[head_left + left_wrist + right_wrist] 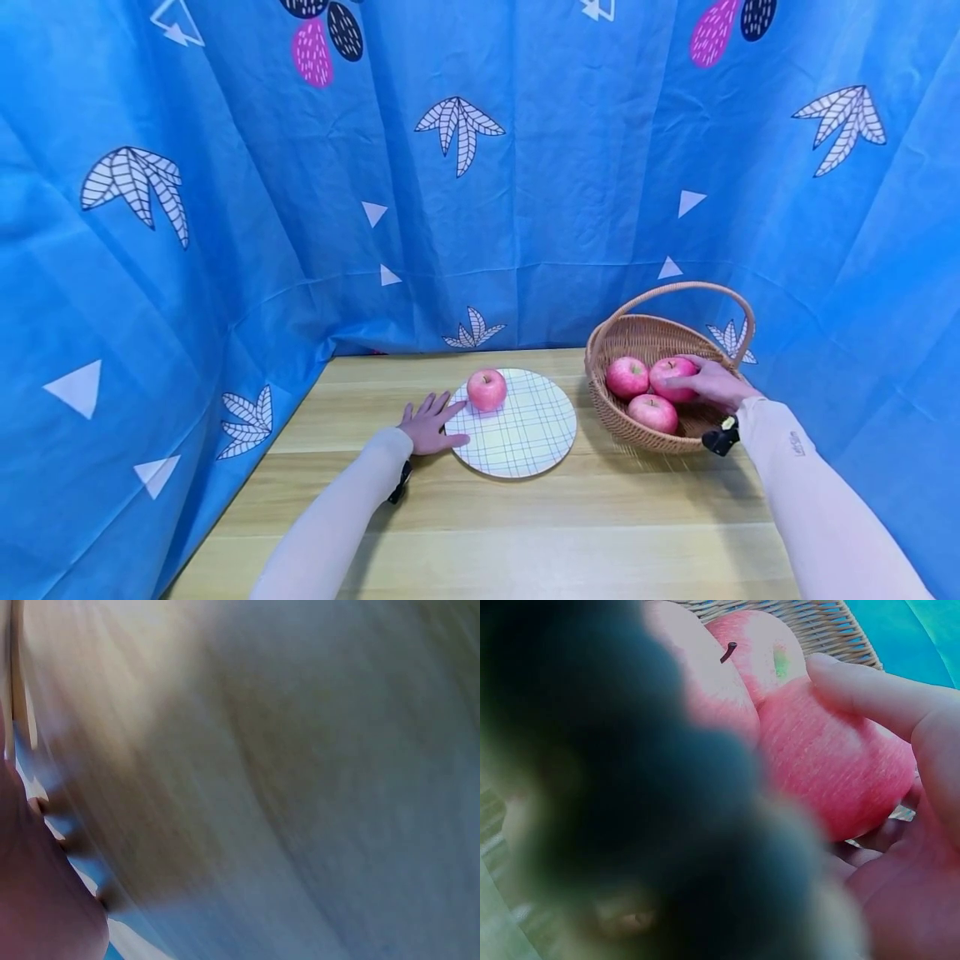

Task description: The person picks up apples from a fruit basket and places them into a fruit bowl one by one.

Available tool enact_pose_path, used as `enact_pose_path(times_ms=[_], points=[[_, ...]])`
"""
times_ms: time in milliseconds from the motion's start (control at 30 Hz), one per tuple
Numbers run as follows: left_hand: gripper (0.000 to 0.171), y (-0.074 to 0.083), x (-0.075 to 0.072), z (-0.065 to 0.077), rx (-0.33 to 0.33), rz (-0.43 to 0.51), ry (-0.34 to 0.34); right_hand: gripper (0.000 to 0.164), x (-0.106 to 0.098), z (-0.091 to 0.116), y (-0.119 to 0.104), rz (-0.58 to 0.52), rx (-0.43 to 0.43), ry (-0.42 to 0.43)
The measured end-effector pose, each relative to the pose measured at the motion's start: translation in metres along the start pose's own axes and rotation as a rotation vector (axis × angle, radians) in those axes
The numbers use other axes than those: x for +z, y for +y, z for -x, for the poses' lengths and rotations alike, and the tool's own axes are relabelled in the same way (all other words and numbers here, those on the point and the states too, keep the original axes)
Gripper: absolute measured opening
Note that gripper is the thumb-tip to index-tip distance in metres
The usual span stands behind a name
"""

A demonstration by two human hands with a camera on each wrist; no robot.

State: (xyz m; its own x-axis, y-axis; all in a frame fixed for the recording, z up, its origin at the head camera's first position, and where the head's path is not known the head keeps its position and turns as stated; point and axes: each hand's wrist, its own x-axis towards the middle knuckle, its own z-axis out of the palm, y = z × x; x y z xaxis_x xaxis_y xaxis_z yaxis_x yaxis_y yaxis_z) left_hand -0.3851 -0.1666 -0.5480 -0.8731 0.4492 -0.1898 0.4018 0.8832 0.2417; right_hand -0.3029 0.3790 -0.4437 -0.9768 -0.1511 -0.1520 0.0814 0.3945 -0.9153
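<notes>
My right hand reaches into a wicker basket and grips a red apple, thumb on one side and fingers curled under the other. Two more apples lie against it, one at the left and one in front. My left hand is spread flat at the left rim of a round checked plate, its thumb and forefinger overlapping the edge. A single apple sits on the plate's upper left. Only part of the left hand shows in the left wrist view.
The basket's arched handle rises above the apples, behind my right hand. A wooden table bears plate and basket. Blue patterned cloth hangs along the back and both sides. A dark blurred shape covers much of the right wrist view.
</notes>
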Motion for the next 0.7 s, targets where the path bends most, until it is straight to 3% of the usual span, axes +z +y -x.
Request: enact_pose_path(times_ms=[233, 500, 700], points=[[0.096, -0.002, 0.005, -0.001, 0.002, -0.012, -0.004, 0.071, 0.001, 0.000, 0.000, 0.083, -0.047, 0.050], [0.096, 0.000, 0.003, 0.001, 0.007, -0.001, 0.008, 0.074, 0.002, 0.000, -0.008, 0.024, -0.014, 0.027], [0.095, -0.001, 0.003, -0.001, 0.006, -0.005, 0.015, 0.076, 0.002, -0.001, -0.015, 0.068, -0.048, 0.063]])
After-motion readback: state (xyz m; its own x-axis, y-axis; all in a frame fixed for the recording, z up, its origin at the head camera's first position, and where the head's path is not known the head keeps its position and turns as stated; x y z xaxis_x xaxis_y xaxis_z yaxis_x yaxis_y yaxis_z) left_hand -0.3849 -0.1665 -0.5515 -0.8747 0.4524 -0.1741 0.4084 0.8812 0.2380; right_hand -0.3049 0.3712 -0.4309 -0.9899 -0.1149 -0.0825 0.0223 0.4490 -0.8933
